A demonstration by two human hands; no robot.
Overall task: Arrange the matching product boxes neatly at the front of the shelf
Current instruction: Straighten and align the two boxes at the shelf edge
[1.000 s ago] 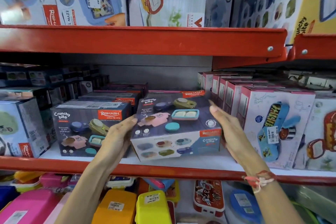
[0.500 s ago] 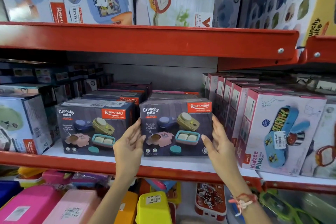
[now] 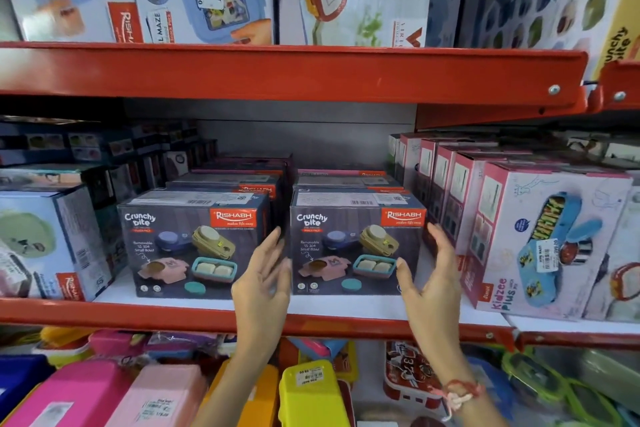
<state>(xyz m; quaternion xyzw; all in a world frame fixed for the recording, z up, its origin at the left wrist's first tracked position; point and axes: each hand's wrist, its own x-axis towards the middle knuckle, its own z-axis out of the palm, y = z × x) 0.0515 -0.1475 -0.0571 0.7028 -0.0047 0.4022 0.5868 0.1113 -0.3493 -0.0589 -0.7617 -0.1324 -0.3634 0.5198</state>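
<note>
Two matching dark "Crunchy bite" boxes stand upright side by side at the front of the middle shelf (image 3: 346,307), the left box (image 3: 187,246) and the right box (image 3: 349,246). More of the same boxes sit in rows behind them. My left hand (image 3: 263,277) is at the right box's left edge, in the gap between the two boxes, fingers spread. At the box's right front corner is my right hand (image 3: 429,274), thumb in front of the face and fingers along the side. Both hands look loose around the box rather than clamped on it.
Pink and white "Kidzee Plus" boxes (image 3: 540,243) stand close on the right, and a pale blue box (image 3: 45,243) on the left. The red beam (image 3: 277,74) of the upper shelf hangs above. Coloured lunch boxes (image 3: 311,395) fill the shelf below.
A second ago I held the right box tilted back; it was then stood upright beside its twin. My fingers have since opened and eased off its sides.
</note>
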